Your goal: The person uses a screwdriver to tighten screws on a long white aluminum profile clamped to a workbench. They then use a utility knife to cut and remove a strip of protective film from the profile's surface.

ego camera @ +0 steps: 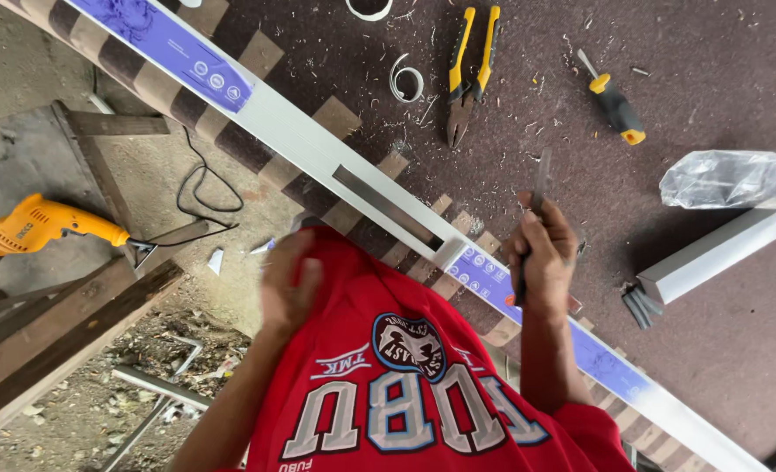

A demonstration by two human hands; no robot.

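A long white aluminium profile (309,144) with blue printed film and a rectangular slot (386,204) runs diagonally across a dark felt-covered bench. My right hand (543,258) is closed around a thin grey metal tool (541,179), like a file or blade, which points up just beyond the profile's far side. My left hand (287,281) is blurred by motion in front of my red shirt (388,367), close to the near side of the profile. I see nothing in it.
Yellow-handled pliers (468,79), a yellow and black screwdriver (615,107), white plastic rings (405,83), a clear plastic bag (729,179) and a short white profile piece (711,253) lie on the bench. An orange drill (42,225) with a black cable rests on a wooden stand at left.
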